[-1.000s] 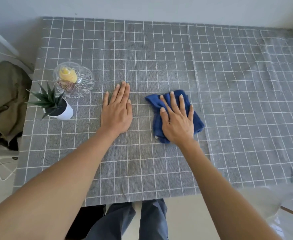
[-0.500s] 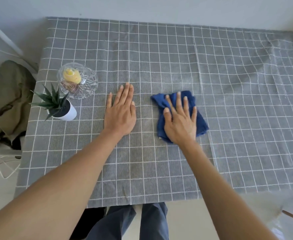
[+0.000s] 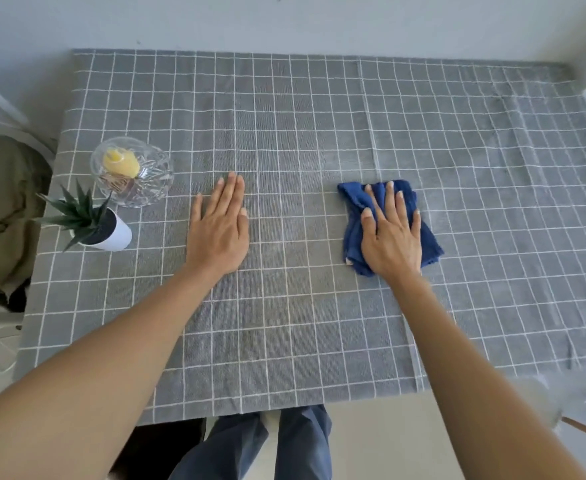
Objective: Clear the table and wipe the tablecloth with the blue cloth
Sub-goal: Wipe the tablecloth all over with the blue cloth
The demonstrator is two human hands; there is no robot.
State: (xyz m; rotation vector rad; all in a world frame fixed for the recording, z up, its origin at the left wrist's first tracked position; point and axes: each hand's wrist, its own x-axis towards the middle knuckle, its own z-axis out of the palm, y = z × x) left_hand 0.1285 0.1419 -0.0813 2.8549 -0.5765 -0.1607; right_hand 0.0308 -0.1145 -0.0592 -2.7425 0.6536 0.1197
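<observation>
A grey tablecloth (image 3: 319,116) with a white grid covers the table. My right hand (image 3: 390,237) lies flat on the crumpled blue cloth (image 3: 351,230) and presses it onto the tablecloth right of centre, fingers spread. Blue fabric shows on both sides of the hand. My left hand (image 3: 219,230) rests palm down on the bare tablecloth left of centre, fingers together, holding nothing. At the left edge stands a cut-glass bowl (image 3: 156,183) with a yellow object (image 3: 121,162) inside. A small spiky plant in a white pot (image 3: 118,235) stands just in front of the bowl.
A pale wall runs along the table's far edge. An olive-green bag (image 3: 0,202) lies off the table's left side. The tablecloth is rumpled at its far right (image 3: 544,109). My legs in blue trousers (image 3: 298,441) stand at the near edge.
My right hand has slid the blue cloth to the right, widening the gap to my left hand. The left hand, the bowl and the plant stay in place on the tablecloth.
</observation>
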